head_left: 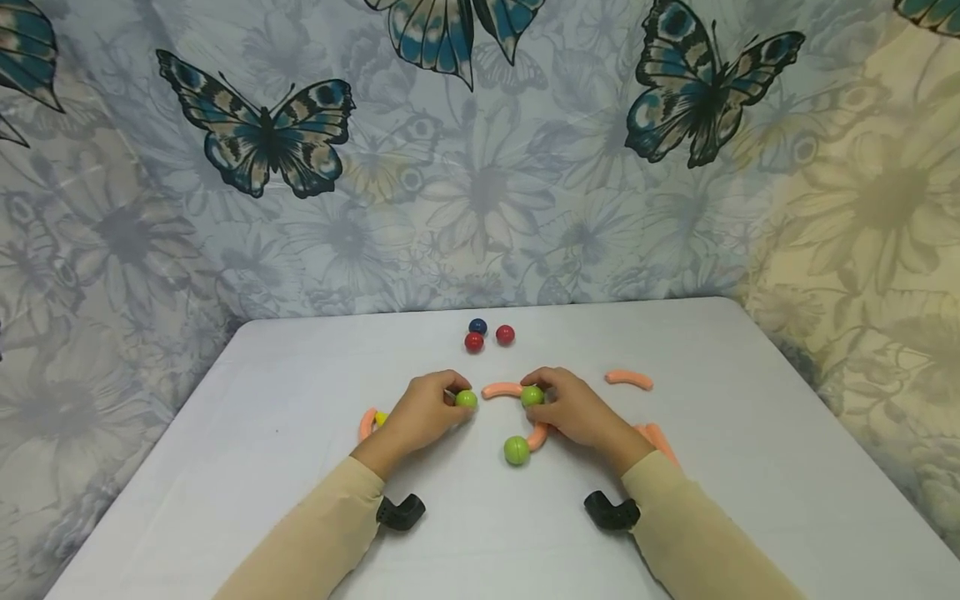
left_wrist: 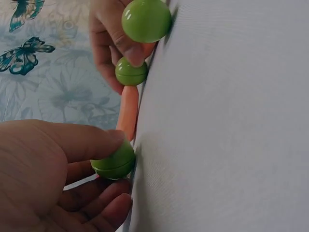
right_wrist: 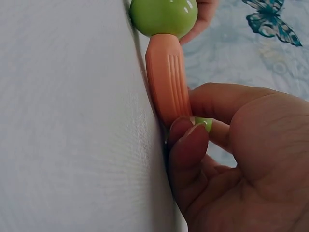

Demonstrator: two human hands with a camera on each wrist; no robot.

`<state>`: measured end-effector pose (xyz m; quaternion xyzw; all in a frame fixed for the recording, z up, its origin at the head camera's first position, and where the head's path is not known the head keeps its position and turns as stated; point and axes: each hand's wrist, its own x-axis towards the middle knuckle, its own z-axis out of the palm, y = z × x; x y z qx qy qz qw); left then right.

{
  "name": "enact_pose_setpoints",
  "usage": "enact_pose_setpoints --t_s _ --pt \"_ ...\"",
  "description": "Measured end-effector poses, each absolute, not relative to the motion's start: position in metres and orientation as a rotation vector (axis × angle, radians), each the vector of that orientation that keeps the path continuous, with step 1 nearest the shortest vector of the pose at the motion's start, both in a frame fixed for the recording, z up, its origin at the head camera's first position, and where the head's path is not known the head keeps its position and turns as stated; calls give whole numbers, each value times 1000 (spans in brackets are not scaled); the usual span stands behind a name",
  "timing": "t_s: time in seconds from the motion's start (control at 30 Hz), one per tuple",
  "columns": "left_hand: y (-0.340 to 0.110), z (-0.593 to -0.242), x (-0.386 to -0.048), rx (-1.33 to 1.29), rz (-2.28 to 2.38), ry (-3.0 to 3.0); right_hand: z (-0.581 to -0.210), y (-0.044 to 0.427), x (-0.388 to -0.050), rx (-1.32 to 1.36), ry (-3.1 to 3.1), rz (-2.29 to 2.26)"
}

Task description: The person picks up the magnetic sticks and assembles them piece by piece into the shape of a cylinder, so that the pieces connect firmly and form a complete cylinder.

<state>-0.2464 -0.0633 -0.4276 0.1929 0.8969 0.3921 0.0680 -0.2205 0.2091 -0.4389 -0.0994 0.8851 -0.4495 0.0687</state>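
Observation:
My left hand (head_left: 427, 410) pinches a green ball (head_left: 466, 400) between thumb and fingers. A curved orange stick (head_left: 500, 390) lies just right of that ball, with a narrow gap between them in the head view. At the stick's other end, my right hand (head_left: 572, 408) holds a second green ball (head_left: 532, 396). From there another curved orange stick (head_left: 537, 437) runs toward a third green ball (head_left: 516, 451), nearer the person. The right wrist view shows this grooved stick (right_wrist: 168, 79) meeting the third ball (right_wrist: 164, 14); right fingertips cover its far end.
Two red balls (head_left: 505, 335) and a dark blue ball (head_left: 477, 327) sit at the back of the white table (head_left: 262, 375). One orange stick (head_left: 629, 379) lies at right, more (head_left: 657, 439) beside the right forearm. A yellow piece (head_left: 381, 417) and orange stick (head_left: 366, 423) are partly behind the left hand.

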Motion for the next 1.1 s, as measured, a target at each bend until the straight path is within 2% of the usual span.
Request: enact_pose_setpoints --t_s 0.37,0.53,0.77,1.1 --pt "-68 -426 -246 583 1214 2661 -436 210 -222 -362 2596 -1363" --pt "-77 -419 -248 500 1262 2616 -436 219 -220 -364 2455 -1437" --pt "-109 -405 -260 422 1367 2605 -433 222 -218 -291 2424 -1439" --pt "-165 -398 -276 284 1476 2624 -434 222 -219 -348 2353 -1508"
